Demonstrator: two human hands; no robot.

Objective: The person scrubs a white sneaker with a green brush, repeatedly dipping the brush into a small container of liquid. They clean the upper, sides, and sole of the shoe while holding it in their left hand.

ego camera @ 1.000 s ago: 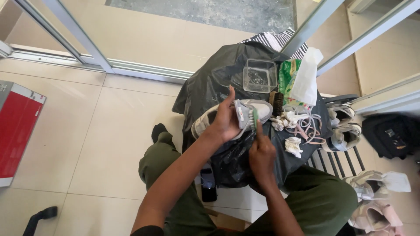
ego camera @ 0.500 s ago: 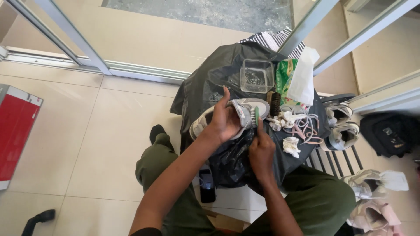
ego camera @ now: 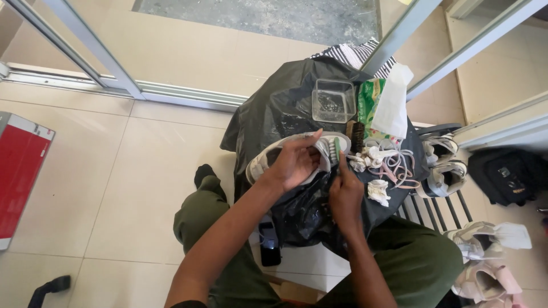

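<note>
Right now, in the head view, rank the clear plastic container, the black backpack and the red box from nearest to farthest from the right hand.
From the right hand:
1. Clear plastic container, just above, on the black sheet.
2. Black backpack, far right, on the floor.
3. Red box, far left edge.

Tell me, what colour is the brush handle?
Green; the brush shows in the head view, in the right hand.

Glossy beige floor tiles lay in soft daylight — a silver aluminium sliding-door track crossed them, rough grey concrete ground beyond, a red flat box at left.
</note>
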